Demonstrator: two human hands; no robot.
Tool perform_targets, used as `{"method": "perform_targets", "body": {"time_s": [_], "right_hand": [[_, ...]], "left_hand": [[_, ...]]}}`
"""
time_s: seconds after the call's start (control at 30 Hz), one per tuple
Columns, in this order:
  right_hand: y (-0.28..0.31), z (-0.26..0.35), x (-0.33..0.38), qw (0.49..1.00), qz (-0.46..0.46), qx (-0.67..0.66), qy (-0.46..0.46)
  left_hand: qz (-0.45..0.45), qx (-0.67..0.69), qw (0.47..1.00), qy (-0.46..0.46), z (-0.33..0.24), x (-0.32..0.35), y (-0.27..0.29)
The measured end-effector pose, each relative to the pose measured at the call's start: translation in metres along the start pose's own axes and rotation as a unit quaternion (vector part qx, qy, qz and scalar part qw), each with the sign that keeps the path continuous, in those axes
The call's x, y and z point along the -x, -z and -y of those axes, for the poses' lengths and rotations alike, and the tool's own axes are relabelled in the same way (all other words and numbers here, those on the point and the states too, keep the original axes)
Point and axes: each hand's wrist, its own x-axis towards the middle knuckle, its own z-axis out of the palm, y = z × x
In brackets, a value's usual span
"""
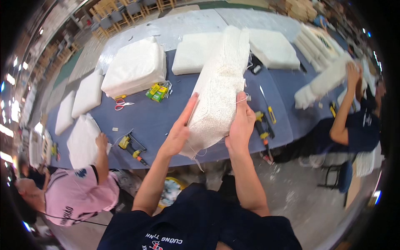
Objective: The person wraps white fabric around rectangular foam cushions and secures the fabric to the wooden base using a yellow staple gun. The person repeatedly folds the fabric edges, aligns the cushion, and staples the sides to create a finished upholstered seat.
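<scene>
A long white cushion in coarse woven fabric stands tilted up from the blue-covered table, its near end toward me with loose threads hanging off. My left hand grips its left side, fingers along the edge. On the opposite side my right hand clasps the fabric near the lower corner, with a thin thread by its fingertips. A yellow-black staple gun lies just right of my right hand. What lies under the cushion is hidden.
More white cushions lie along the table. Scissors, green-yellow boxes, a second staple gun and a yellow-handled knife lie around. One co-worker in pink handles a cushion at left; another holds one at right.
</scene>
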Motion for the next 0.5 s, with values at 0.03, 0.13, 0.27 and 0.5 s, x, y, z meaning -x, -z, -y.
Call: {"method": "perform_targets", "body": {"time_s": [0.03,0.13,0.27,0.5], "right_hand": [[-0.008,0.002,-0.003,1.0,0.016,0.005,0.002],[-0.02,0.002,-0.007,0.999,0.042,0.021,-0.017],[-0.033,0.012,-0.026,0.995,0.083,0.011,-0.05],[-0.007,0.025,-0.066,0.94,0.338,0.045,-0.03]], "left_hand": [[0.051,-0.026,0.998,-0.022,-0.009,-0.007,0.007],[0.033,-0.04,0.996,-0.077,-0.018,-0.03,0.015],[0.054,-0.13,0.978,-0.156,-0.025,-0.064,0.028],[-0.051,-0.066,0.987,-0.134,-0.031,-0.093,0.031]]}}
